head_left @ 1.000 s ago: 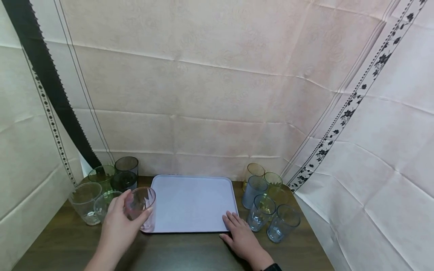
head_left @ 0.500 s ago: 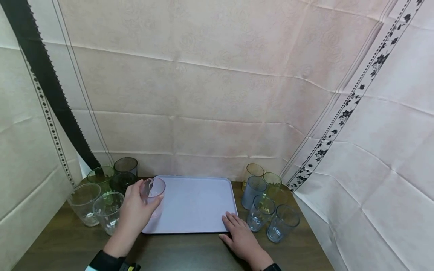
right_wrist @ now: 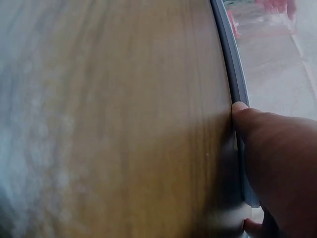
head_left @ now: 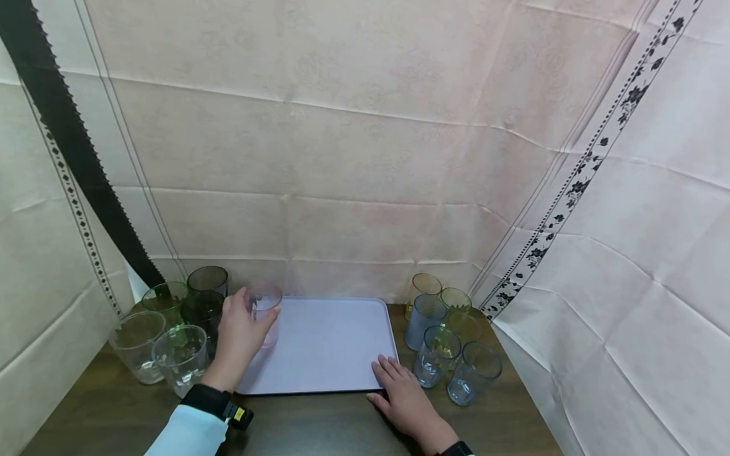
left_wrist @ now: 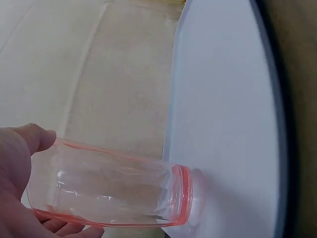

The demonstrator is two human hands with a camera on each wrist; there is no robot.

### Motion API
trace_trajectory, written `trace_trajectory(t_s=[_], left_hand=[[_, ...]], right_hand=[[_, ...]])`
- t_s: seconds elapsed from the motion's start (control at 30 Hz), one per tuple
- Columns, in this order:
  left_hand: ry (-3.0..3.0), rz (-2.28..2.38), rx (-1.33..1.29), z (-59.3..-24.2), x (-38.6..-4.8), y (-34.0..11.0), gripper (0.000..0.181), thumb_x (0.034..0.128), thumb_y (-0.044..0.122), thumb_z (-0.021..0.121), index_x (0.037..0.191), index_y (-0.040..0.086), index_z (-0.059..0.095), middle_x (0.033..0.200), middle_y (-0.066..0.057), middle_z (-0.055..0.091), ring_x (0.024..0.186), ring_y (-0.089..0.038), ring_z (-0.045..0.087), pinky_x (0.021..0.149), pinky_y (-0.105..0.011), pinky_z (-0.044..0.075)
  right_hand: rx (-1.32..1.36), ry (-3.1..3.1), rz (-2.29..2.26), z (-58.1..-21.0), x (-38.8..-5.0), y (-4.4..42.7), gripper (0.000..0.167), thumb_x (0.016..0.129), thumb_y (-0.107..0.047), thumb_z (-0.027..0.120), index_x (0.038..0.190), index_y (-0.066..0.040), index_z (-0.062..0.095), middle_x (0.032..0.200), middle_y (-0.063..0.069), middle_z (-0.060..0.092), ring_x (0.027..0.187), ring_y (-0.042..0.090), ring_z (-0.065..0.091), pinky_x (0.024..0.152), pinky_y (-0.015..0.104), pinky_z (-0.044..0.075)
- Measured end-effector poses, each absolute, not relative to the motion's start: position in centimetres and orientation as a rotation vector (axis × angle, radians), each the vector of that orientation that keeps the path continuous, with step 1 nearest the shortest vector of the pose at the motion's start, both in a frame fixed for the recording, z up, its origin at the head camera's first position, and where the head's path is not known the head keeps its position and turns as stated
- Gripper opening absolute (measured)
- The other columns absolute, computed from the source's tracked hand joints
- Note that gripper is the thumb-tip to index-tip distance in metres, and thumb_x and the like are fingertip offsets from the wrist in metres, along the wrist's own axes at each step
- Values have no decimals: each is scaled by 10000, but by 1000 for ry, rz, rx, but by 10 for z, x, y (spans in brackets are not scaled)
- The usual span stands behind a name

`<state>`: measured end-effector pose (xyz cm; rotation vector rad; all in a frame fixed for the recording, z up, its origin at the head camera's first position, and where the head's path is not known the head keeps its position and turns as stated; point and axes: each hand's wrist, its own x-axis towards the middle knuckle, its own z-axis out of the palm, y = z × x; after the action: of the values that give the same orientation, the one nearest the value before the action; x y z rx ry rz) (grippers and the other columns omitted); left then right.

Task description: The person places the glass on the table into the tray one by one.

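My left hand (head_left: 241, 335) holds a pink-tinted clear drinking glass (head_left: 270, 334) near its rim, thumb on one side and fingers on the other. The glass stands roughly upright over the back left part of a white tray (head_left: 336, 345). In the left wrist view, the thick base of the pink glass (left_wrist: 181, 196) is very close to the tray surface; whether it touches, I cannot tell. My right hand (head_left: 405, 399) rests at the tray's front right corner with its fingers extended. In the right wrist view, the thumb of the right hand (right_wrist: 282, 163) touches the tray's dark outer edge.
Left of the tray are two clear glasses (head_left: 181, 361), a green glass (head_left: 162, 297) and dark glasses (head_left: 208, 278). On the right stand a yellow glass (head_left: 426, 291), a greenish one (head_left: 458, 307) and several bluish glasses (head_left: 474, 373). A cloth screen (head_left: 342, 158) encloses the wooden table (head_left: 308, 421).
My left hand has carried the pink glass from the tray's front left corner to its back left, away from the clear glasses. The right hand has stayed at the tray corner.
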<state>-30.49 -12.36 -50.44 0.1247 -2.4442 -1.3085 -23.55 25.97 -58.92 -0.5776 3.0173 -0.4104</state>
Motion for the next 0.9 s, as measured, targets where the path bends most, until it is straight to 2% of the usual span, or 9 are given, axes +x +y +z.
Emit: trace_trajectory(t_s=[0.3,0.43,0.9], left_hand=[[-2391,-1310,142,-504,-336,-123,890,1013,403,815,1636,-52,371,1498,-338,444,1340,-548,566,1072,-729,522],[-2370,-1327,142,-504,-347,-121,875,1013,371,818,1627,-60,368,1520,-352,425,1366,-561,547,1078,-742,511],[-2386,-1344,215,-505,-380,-119,918,1053,370,781,1679,-66,271,1593,-365,344,1428,-542,461,1203,-680,425]], right_hand=[[-579,3028,-405,-591,-236,260,724,1107,-588,602,1696,-186,474,1784,52,373,1646,357,323,1257,687,347],[-582,3037,-404,-592,-236,260,717,1108,-573,608,1692,-178,480,1782,56,376,1644,352,329,1263,673,348],[-593,3044,-389,-590,-236,260,716,1115,-586,588,1693,-179,478,1779,58,380,1641,347,338,1264,660,354]])
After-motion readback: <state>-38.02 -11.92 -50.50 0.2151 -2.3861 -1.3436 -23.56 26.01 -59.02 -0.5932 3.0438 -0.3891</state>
